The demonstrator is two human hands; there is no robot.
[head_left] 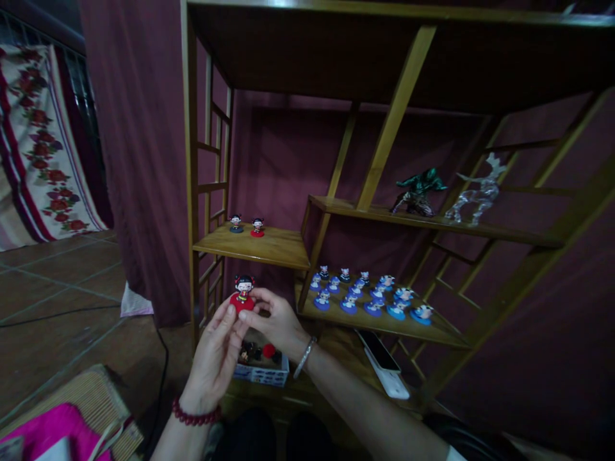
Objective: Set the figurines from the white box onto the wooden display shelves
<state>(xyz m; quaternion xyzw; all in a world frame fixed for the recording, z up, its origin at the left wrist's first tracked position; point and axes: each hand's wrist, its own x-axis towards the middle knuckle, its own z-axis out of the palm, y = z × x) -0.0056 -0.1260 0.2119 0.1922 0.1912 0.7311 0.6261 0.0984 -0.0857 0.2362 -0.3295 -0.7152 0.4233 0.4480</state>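
Pinching the red base (241, 303) from its left edge, the left hand (216, 351) helps hold a small figurine (245, 287) upright in front of the shelf (283, 250) bearing two similar figurines (257, 227). It is probably light, stiff and slightly slippery if glossy; the hair buns look likeliest to snap, so the wide base seems the safest grip. The right hand (278, 320) has thumb and fingers on the base's other side, an open box (263, 376) lower down. Further right, blue-based figurines (348, 303) stand on a lower shelf (446, 333).
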